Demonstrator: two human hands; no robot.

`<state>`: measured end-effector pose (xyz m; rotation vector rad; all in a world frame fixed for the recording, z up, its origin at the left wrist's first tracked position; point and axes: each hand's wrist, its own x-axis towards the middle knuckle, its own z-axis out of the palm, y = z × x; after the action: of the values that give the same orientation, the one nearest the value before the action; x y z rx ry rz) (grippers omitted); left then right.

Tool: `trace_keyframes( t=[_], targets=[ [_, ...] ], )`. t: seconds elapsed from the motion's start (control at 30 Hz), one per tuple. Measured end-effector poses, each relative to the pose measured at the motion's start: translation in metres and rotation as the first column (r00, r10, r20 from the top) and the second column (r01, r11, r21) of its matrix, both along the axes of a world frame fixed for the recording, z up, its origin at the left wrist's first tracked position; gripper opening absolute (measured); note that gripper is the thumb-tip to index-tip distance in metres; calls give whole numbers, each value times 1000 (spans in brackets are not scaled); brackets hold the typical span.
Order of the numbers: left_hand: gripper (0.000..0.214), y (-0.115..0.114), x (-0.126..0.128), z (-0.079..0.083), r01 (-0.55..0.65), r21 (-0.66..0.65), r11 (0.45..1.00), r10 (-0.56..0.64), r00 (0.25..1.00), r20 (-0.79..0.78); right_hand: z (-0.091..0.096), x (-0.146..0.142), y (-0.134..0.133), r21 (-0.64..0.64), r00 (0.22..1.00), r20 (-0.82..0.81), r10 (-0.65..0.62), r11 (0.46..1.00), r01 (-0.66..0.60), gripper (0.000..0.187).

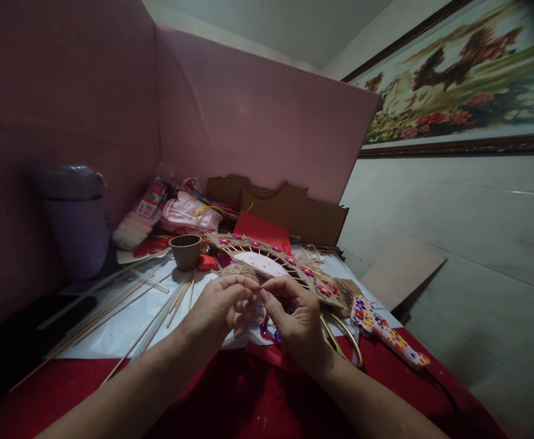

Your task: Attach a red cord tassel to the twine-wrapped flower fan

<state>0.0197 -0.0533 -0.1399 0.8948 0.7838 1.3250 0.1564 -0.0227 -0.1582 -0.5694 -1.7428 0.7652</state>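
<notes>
My left hand [230,302] and my right hand [294,314] meet fingertip to fingertip above the front of the table. Both are closed in a pinch on a small red piece [258,289], mostly covered by the fingers; its kind is too small to tell. Below them, partly behind the right hand, shows a red strip with shiny purple pieces [265,328]. Just beyond the hands lie a ball of twine [237,272] and an arched stick-and-burlap craft piece [289,262] with pink flowers and a dotted pale panel. Gold-handled scissors [356,350] lie beside my right wrist.
A flower-patterned glue gun [386,332] lies at the right, its cord trailing forward. Thin wooden sticks [106,314] spread over the left side, near a brown cup [185,251] and a purple bin [77,225]. Cardboard [312,213] and pink panels [257,116] stand behind.
</notes>
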Motion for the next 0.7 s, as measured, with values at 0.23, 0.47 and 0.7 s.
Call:
trace_keyframes(
  t=[0.23,0.47,0.7],
  targets=[
    [13,1,-1,1,57,-49,997,-57,998,1,-2,2,0,36,998,26,-62,998,61,7],
    [24,3,-4,-4,-60,-39,997,56,993,-102,-4,3,2,128,990,102,-96,988,83,7],
    [21,2,0,-1,-75,9,997,76,989,-125,-3,3,2,73,989,128,-72,995,63,5]
  ],
)
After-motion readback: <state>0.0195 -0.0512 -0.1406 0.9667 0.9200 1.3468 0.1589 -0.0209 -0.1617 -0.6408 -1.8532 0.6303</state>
